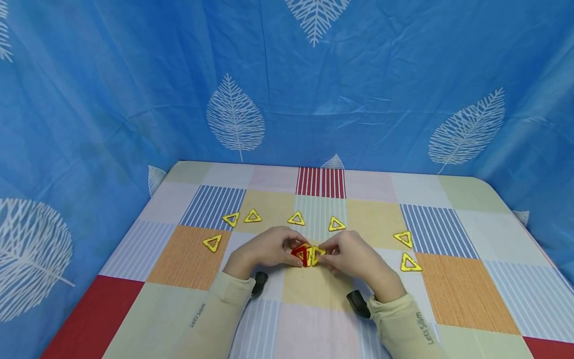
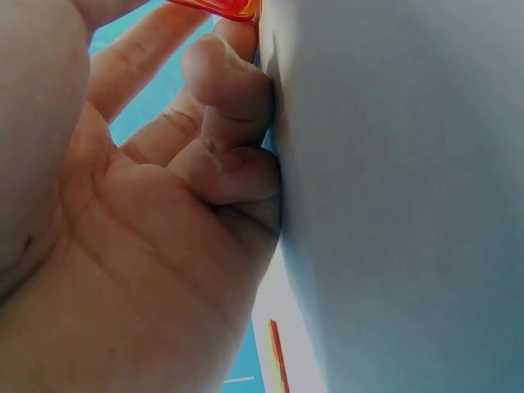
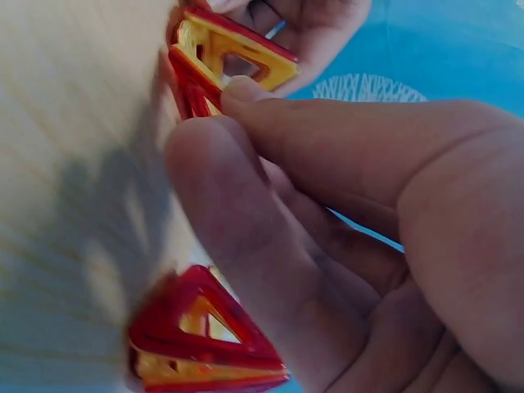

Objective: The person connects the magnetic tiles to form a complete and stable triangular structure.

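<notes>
Shows a table (image 1: 475, 214) with a patchwork-patterned top, in blocks of cream, pink, yellow, pale green, orange and stripes, with a red-striped block at the middle of the far edge and plain red ones further forward by the left and right edges. Is rounded at the far right corner. Is closed in by a blue curtain (image 1: 358, 65), creased, printed with white leaf shapes, and hung just behind the far edge and beside both side edges. Pinches a red triangle (image 1: 305, 257) between thumb and curled fingers of the left hand (image 1: 269, 247), with the lower fingers bent in against the tabletop. Pinches a yellow triangle (image 1: 314, 255) between thumb and forefinger of the right hand (image 1: 356, 254), nearly closed. Brings both pieces together about midway between the left and right edges, well in from the far edge; cannot tell whether joined. Carries seven loose yellow triangles (image 1: 217, 244): three toward the left edge, two beyond the hands toward the far edge, two toward the right edge. Includes pale sleeves (image 1: 405, 319) and black devices (image 1: 358, 303) at the wrists.
</notes>
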`<control>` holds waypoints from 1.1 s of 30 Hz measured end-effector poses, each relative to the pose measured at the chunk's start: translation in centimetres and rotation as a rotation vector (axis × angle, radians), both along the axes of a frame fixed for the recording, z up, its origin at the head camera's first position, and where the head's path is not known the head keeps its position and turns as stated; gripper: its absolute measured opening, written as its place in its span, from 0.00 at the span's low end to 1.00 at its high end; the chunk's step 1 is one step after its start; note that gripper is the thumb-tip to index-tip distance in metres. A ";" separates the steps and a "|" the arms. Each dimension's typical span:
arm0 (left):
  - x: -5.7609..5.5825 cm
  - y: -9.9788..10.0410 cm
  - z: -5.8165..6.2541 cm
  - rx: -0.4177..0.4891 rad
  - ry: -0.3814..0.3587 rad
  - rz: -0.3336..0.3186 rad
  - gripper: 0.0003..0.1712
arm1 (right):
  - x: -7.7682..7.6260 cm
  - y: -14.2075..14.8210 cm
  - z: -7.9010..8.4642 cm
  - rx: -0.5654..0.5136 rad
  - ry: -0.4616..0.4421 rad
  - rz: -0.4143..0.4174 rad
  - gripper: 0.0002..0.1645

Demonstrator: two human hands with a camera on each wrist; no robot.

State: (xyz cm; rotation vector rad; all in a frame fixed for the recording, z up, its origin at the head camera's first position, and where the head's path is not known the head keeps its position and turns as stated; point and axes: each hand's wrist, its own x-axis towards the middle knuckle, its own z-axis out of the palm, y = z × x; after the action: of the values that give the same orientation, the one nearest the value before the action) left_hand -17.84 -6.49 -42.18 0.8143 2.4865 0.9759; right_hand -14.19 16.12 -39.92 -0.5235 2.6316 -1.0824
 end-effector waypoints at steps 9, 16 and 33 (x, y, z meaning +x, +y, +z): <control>-0.1 0.0 -0.2 0.007 -0.007 0.001 0.22 | -0.4 -0.6 -1.1 -0.075 0.093 0.030 0.11; -0.1 0.0 0.0 0.013 0.007 -0.014 0.22 | -0.5 -1.1 -1.9 -0.056 0.109 -0.011 0.12; -0.2 -0.6 0.2 0.050 -0.024 0.024 0.24 | -0.5 -1.7 -3.2 -0.080 0.184 0.045 0.32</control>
State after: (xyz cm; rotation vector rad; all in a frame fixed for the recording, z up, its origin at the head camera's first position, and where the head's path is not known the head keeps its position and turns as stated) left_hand -18.08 -7.11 -41.99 0.7844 2.4658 1.0538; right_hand -14.70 14.37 -43.11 -0.7282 2.7254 -1.1820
